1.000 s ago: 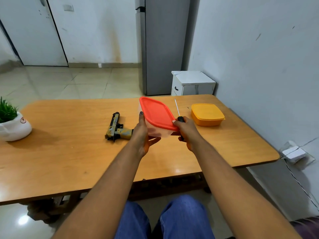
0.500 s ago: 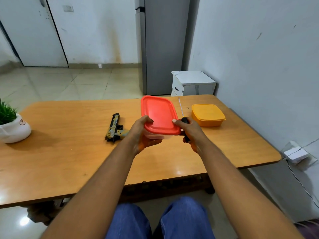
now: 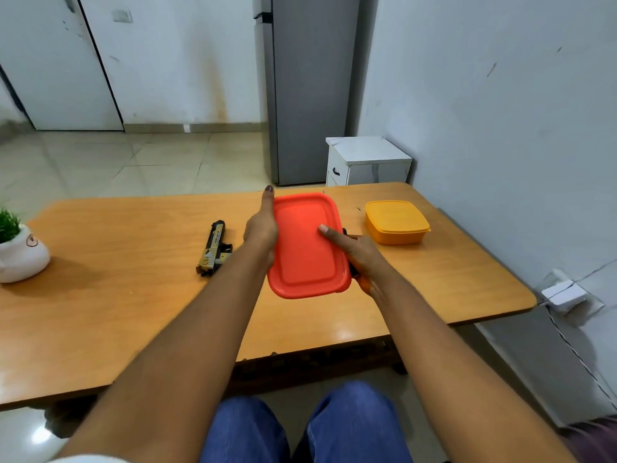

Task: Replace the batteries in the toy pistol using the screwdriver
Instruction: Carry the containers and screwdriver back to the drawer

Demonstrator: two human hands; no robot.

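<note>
Red-lidded box (image 3: 307, 245), contents hidden

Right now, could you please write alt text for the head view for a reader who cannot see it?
A seated person holds a red-lidded container in both hands above a wooden table, left hand on its left edge, right hand with the thumb on the lid. A toy pistol lies to the left, a yellow container to the right.

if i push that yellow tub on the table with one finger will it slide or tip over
The yellow tub would probably slide: it looks low and wide, with its lid on, and the table looks smooth and glossy. It is likely light thin plastic, so it may skate off quickly. What is inside cannot be seen.
</note>
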